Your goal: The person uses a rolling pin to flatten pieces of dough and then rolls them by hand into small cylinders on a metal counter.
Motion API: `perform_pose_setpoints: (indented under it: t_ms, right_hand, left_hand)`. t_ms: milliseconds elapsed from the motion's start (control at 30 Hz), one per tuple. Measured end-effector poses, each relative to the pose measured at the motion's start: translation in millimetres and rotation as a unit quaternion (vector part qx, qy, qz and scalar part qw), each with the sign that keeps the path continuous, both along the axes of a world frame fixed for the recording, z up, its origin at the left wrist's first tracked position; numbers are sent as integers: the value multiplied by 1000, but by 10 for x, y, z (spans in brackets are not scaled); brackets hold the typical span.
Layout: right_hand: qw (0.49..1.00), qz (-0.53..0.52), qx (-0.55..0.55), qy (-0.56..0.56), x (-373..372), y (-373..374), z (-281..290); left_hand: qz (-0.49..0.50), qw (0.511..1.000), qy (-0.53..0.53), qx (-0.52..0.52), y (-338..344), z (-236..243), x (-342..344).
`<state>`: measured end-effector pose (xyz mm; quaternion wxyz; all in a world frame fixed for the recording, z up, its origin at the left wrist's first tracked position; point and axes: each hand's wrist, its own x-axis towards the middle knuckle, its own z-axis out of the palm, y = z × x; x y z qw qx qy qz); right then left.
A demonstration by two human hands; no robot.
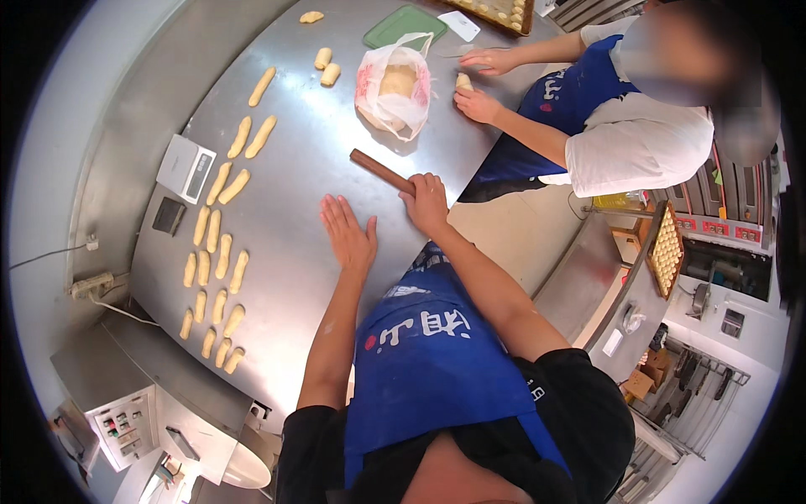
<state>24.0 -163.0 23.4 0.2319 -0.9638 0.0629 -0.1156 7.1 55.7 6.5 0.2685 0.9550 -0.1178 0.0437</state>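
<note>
A slim brown wooden rod (378,169) is held by one end in the right grip (429,204), whose fingers are closed around it just inside the edge of the counter (294,218) at which the person stands. The rod's free end is pointed obliquely toward the far end of the counter; whether the rod is rested on the metal cannot be told. The left grip (348,239) is open and empty, palm down with its fingers stretched out, near the same edge; contact with the counter surface cannot be made out.

Beyond the rod, a translucent white plastic bag (418,97) with red marks is seen, and a large pale dough mass (398,81) is contained in it. Along the wall-side edge, elongated dough strips (213,228) are laid out in slanting rows, down toward the left-hand end. A white scale (182,167) is placed at that wall-side edge, just beside a dark flat box (169,216). Two short dough rolls (330,75) are set farther along, and a green lid (403,28) is positioned behind the bag. On the right, a small dough piece (463,81) is held in a co-worker's hand (478,106).
</note>
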Motion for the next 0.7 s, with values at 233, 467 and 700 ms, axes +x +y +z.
perform_pose_setpoints:
  t_ms: [233,467,700]
  right_hand:
    - [998,55,20,-13,-53,36,166]
    - [961,274,2,-46,-192,642,412]
    - [961,265,-74,-34,-163,588,269]
  left_hand:
    - [75,975,-37,-206,345,225,16]
    - [16,994,-24,-108,990,406,-100]
    - [69,996,11,47,740,159,-491]
